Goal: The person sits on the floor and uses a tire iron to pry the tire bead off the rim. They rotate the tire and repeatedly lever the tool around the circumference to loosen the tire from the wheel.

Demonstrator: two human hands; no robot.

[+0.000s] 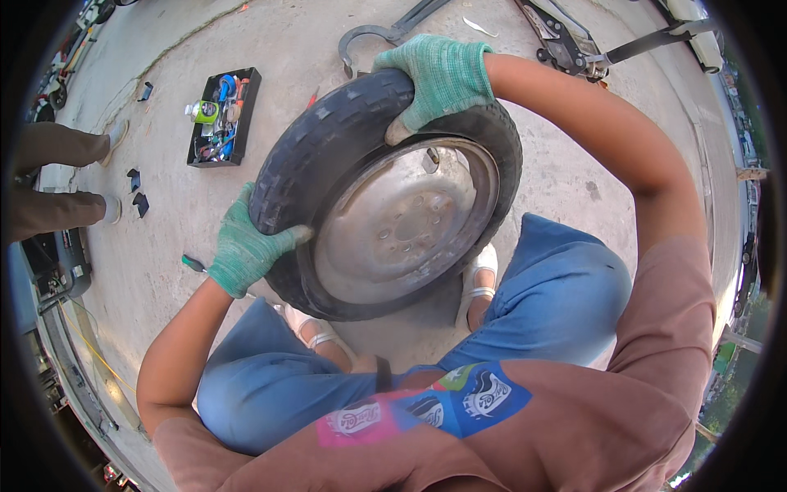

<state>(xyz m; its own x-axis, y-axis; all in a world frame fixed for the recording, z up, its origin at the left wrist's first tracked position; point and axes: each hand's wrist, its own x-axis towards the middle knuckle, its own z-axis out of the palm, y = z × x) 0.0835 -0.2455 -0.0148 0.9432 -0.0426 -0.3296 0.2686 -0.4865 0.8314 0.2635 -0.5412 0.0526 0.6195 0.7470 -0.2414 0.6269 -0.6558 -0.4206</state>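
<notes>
A black tyre (pixel 328 148) on a dull silver steel rim (pixel 402 230) stands tilted between my knees, its wheel face turned toward me. My left hand (pixel 248 248), in a green knit glove, grips the tyre's left side, thumb over the sidewall and fingers behind the tread. At the top right, my right hand (pixel 443 82), gloved the same way, clasps the tyre with its thumb on the sidewall. The fingers of both hands are partly hidden behind the tyre. Close to my left hand, a green-handled tool (pixel 193 263) lies on the ground.
A black tray (pixel 246 127) of tools sits at the far left. Beyond the tyre lies a grey curved metal tool (pixel 385 34); a floor jack (pixel 574 45) stands at the far right. Another person's legs (pixel 65 215) are at the left, near small dark pieces (pixel 141 204) on the concrete.
</notes>
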